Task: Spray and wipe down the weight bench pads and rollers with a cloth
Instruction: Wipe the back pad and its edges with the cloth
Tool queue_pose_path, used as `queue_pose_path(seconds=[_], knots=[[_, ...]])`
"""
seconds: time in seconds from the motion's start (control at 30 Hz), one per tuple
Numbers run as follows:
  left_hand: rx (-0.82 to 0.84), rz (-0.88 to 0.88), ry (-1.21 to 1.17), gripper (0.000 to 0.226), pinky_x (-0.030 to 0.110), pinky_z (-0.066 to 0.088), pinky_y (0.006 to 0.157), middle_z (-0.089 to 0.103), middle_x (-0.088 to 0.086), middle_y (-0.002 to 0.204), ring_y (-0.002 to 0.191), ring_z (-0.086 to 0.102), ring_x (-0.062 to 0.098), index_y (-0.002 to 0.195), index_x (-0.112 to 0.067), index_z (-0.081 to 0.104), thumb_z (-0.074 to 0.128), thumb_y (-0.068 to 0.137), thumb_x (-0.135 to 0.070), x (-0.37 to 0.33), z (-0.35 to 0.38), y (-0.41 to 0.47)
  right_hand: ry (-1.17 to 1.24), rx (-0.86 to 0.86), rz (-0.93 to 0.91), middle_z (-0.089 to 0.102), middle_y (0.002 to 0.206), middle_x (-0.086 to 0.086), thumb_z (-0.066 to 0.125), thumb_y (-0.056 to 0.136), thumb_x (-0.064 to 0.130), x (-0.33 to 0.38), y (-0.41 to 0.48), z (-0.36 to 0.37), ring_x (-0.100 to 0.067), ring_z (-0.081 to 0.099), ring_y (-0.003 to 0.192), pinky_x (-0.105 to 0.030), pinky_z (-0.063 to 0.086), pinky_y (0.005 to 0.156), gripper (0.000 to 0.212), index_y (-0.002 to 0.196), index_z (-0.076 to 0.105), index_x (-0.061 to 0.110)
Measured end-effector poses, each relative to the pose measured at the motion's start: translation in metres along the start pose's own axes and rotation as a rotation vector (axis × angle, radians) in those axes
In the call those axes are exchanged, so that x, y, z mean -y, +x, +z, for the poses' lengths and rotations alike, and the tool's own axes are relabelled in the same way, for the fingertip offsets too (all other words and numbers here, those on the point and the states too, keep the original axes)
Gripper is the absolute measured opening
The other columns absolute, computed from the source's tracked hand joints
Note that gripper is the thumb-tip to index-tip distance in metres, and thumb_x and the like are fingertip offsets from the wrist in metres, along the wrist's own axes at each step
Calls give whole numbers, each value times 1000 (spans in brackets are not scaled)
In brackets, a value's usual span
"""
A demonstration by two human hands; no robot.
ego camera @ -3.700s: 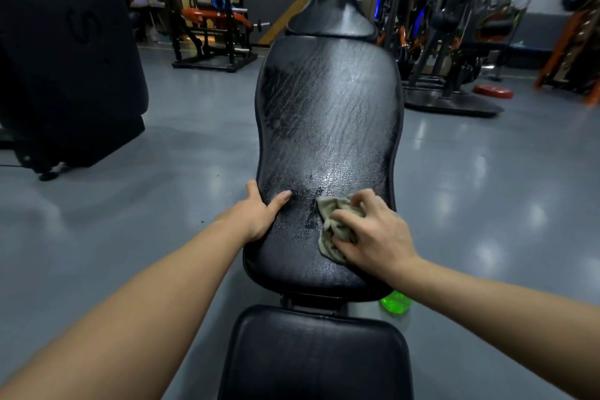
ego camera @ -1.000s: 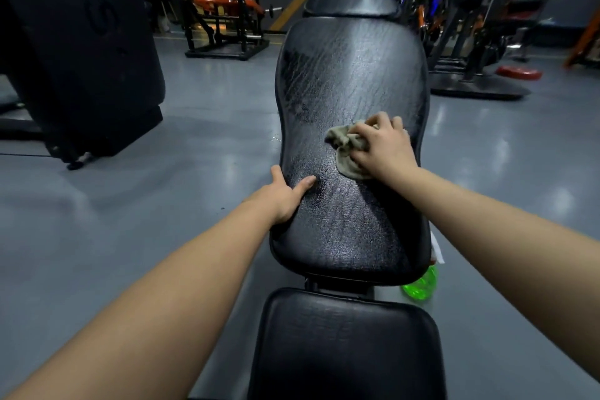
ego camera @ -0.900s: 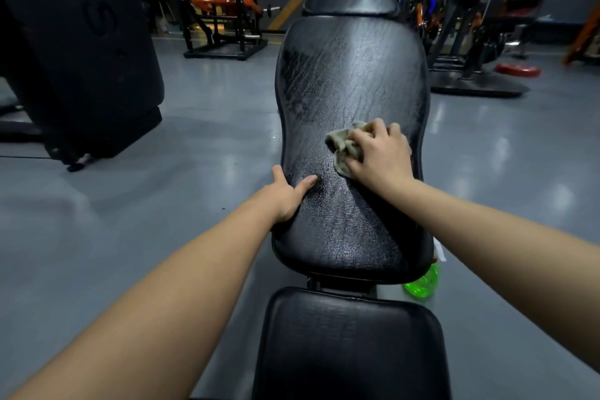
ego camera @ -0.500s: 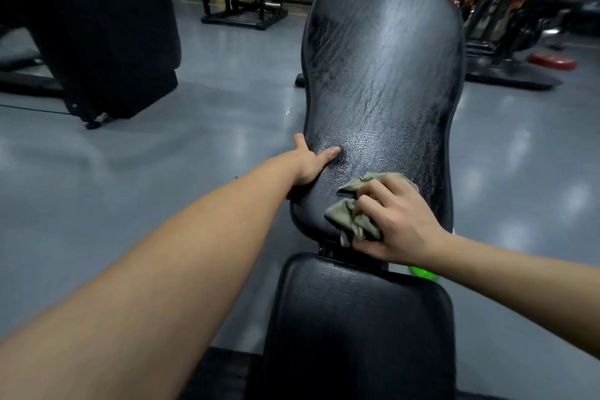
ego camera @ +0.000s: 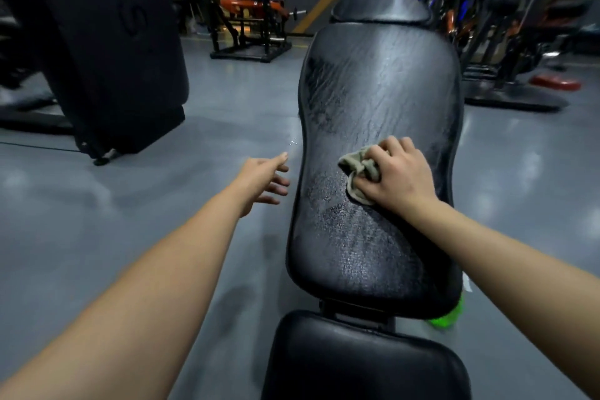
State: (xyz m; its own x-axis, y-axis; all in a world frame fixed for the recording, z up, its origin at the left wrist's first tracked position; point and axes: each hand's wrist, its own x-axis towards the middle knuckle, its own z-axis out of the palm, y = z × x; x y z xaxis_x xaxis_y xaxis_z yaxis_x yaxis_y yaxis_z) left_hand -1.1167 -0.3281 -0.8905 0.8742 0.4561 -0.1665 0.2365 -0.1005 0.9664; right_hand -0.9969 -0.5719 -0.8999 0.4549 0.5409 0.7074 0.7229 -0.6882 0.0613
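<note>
Centre of frame: long black back pad (ego camera: 373,91) of the weight bench, running from lower centre up to top centre. We see a wet sheen on it and a mottled wet patch just below the cloth.

Right hand (ego camera: 399,174), centre right of frame, lies on the middle of the back pad. Its fingers are curled over a bunched olive-grey cloth (ego camera: 357,169) and press it flat to the pad. The cloth sticks out on the frame-left side of the hand and touches the pad surface.

Left hand (ego camera: 263,180), centre of frame, is in the air just beside the frame-left edge of the back pad, not touching it. Its fingers are spread and mostly straight, with nothing in it. We see grey floor (ego camera: 162,204) behind it.

Bottom centre: black seat pad (ego camera: 363,357), dry-looking, separated from the back pad by a small gap with a bracket in it.

Top centre: smaller black headrest pad (ego camera: 380,3) right above the back pad.

Lower right: bright green bottle (ego camera: 446,318) on the floor, mostly hidden by the back pad edge, so we cannot tell its exact shape.

Upper left: big black machine housing (ego camera: 107,42). Top, left of centre: rack with orange padding (ego camera: 250,26). Upper right: blurred gym machines (ego camera: 506,26) and a red disc (ego camera: 556,83) on the floor.
</note>
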Motion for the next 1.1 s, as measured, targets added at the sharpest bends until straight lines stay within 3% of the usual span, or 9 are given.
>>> queue_pose_path(seconds=[0.2, 0.3, 0.47, 0.73, 0.8, 0.87, 0.97, 1.03, 1.1], knots=[[-20, 2, -136, 36, 40, 62, 76, 75, 13, 90, 79, 73, 26, 120, -3, 67, 55, 105, -34, 7, -8, 24, 55, 5, -68, 62, 102, -13, 74, 80, 26, 26, 41, 25, -38, 57, 91, -43, 53, 69, 29, 103, 71, 10], [28, -30, -147, 31, 39, 62, 74, 75, 9, 85, 70, 74, 22, 118, -8, 69, 54, 105, -32, 16, 1, 31, 131, -35, -54, 63, 101, -10, 66, 80, 29, 54, 55, 48, -36, 55, 88, -44, 49, 71, 25, 100, 72, 14], [144, -68, -132, 22, 23, 55, 53, 75, -1, 75, 57, 69, 11, 108, -8, 70, 48, 106, -10, 35, 10, 38, 191, -31, -45, 65, 100, -4, 69, 81, 35, 63, 67, 58, -35, 55, 88, -44, 49, 72, 21, 97, 76, 23], [147, -120, -260, 31, 20, 53, 54, 68, -1, 92, 72, 65, 14, 110, -20, 68, 55, 100, -46, 30, 31, 56, 230, 63, -80, 63, 109, 0, 56, 78, 52, 45, 50, 36, -36, 52, 97, -46, 48, 83, 41, 108, 72, 29], [151, -124, -236, 53, 29, 60, 80, 75, 2, 101, 92, 72, 20, 114, -15, 72, 60, 94, -62, 35, 39, 57, 234, 79, -78, 63, 112, 0, 52, 78, 51, 37, 43, 33, -36, 52, 102, -47, 46, 84, 44, 110, 70, 27], [198, -120, -275, 80, 47, 50, 108, 72, 11, 124, 120, 66, 32, 127, -14, 71, 70, 77, -77, 38, 44, 61, 192, 63, -55, 62, 113, 1, 51, 78, 49, 27, 38, 28, -35, 51, 104, -47, 45, 84, 44, 112, 70, 27], [226, -125, -340, 97, 45, 38, 117, 62, 4, 137, 121, 59, 28, 134, -14, 67, 74, 67, -84, 46, 42, 70, 147, 30, 26, 63, 110, 0, 58, 77, 42, 14, 38, 26, -37, 52, 101, -47, 44, 81, 40, 111, 70, 25], [242, -161, -284, 100, 38, 42, 108, 56, 0, 125, 109, 48, 23, 132, -8, 66, 70, 68, -86, 39, 37, 63, 102, 11, 96, 63, 108, -3, 63, 76, 37, 21, 40, 29, -37, 53, 99, -47, 45, 81, 36, 108, 71, 22], [252, -162, -218, 75, 26, 53, 80, 58, 5, 107, 96, 50, 22, 120, -20, 67, 61, 79, -82, 33, 33, 58, 8, -5, 117, 64, 105, -6, 64, 76, 33, 36, 39, 33, -37, 53, 97, -47, 45, 82, 33, 104, 71, 18]])
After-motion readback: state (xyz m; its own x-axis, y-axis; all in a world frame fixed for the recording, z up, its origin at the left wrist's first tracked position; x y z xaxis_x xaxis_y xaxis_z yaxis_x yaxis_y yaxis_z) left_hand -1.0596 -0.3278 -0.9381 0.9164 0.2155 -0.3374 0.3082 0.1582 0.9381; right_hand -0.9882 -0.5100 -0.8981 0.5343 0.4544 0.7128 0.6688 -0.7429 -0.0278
